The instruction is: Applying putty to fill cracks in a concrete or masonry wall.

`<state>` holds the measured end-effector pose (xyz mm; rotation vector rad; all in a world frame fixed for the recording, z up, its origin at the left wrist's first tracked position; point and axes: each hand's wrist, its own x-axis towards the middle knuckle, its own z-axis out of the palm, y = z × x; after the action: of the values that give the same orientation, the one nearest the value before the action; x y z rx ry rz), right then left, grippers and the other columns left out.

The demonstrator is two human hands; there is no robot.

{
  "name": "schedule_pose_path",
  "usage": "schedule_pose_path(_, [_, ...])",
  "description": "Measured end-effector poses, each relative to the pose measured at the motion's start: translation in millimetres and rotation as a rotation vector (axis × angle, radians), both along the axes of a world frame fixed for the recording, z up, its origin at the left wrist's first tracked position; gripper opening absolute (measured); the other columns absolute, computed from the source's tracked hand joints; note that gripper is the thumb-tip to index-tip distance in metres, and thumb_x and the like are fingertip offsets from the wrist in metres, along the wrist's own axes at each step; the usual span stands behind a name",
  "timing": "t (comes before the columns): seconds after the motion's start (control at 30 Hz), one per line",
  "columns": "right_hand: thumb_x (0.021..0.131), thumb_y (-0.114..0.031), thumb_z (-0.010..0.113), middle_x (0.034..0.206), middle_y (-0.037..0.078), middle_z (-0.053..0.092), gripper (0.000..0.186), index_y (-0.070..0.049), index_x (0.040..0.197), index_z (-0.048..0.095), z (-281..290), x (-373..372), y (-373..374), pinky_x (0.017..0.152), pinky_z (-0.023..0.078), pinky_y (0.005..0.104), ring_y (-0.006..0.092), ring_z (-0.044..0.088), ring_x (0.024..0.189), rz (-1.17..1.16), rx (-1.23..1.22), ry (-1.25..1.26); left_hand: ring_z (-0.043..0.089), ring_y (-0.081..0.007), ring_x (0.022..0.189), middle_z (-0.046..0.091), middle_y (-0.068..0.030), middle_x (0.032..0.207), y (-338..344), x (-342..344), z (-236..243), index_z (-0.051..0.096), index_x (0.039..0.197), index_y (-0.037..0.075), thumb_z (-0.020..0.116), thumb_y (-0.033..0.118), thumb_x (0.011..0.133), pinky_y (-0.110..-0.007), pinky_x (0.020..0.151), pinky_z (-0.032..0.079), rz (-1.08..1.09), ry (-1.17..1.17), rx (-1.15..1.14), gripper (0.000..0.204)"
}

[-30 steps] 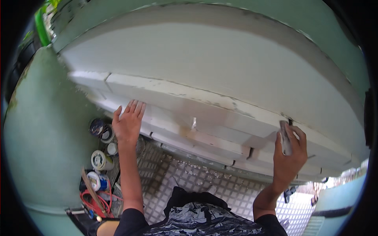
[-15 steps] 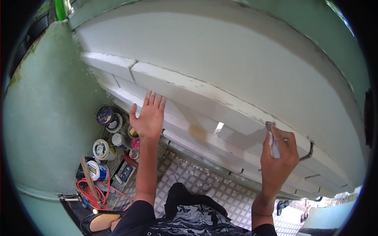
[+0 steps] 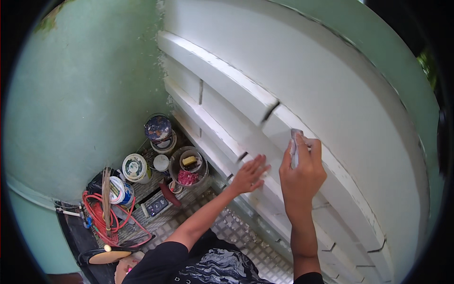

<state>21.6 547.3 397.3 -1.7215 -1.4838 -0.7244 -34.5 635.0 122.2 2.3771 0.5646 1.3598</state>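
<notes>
White horizontal boards point(image 3: 222, 68) run in stepped rows along a pale panel, with dark gaps at their joints. My right hand point(image 3: 303, 173) is closed round a grey, dusty folded piece of sandpaper point(image 3: 296, 134), held against the upper board just right of a dark joint. The thumb and fingers cover most of the piece. My left hand point(image 3: 249, 175) has its fingers spread and holds nothing. It is by a lower board, to the left of and below the right hand; whether it touches is unclear.
Beside the green wall point(image 3: 94, 85) stand a lidded paint bucket point(image 3: 135, 168), a dark bucket point(image 3: 158, 128) and a grey bucket point(image 3: 206, 168). An orange-red hose point(image 3: 92, 208) coils at the lower left. White flakes lie on the checkered tiled floor point(image 3: 198, 220).
The view has swung, so the boards now slope more steeply. My right hand with the sandpaper is now close to a joint. My left hand has turned from palm-up and come nearer the right.
</notes>
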Motion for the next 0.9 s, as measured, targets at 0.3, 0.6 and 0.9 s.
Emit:
schedule_pose_path(0.3, [0.081,-0.006,0.07,0.09,0.004,0.062,0.022,-0.007,0.104,0.071,-10,-53,117,0.053,0.048,0.0326,0.0228,0.062,0.063,0.025,0.126,-0.055,0.054,-0.022,0.12,0.061,-0.0025,0.12,33,27,-77,0.063,0.107,0.019,0.052,0.042,0.091,-0.038,0.101,0.04,0.028,-0.086,0.364,0.031])
schedule_pose_path(0.6, [0.075,0.003,0.071,0.1,0.005,0.066,0.033,-0.006,0.106,0.071,-5,-38,87,0.061,0.053,0.0312,0.0245,0.068,0.078,-0.002,0.005,-0.158,0.054,-0.0189,0.12,0.06,0.0008,0.125,39,21,-77,0.064,0.111,0.02,0.047,0.041,0.094,-0.036,0.1,0.041,0.047,-0.07,0.495,0.033])
schedule_pose_path(0.9, [0.076,0.009,0.072,0.1,0.012,0.067,0.034,-0.003,0.107,0.071,-2,34,-77,0.073,0.056,0.0321,0.0261,0.07,0.088,-0.317,0.102,0.034,0.05,-0.0208,0.129,0.052,-0.0018,0.142,38,16,-55,0.061,0.129,0.02,0.041,0.038,0.096,-0.035,0.097,0.041,0.017,-0.034,0.44,0.042])
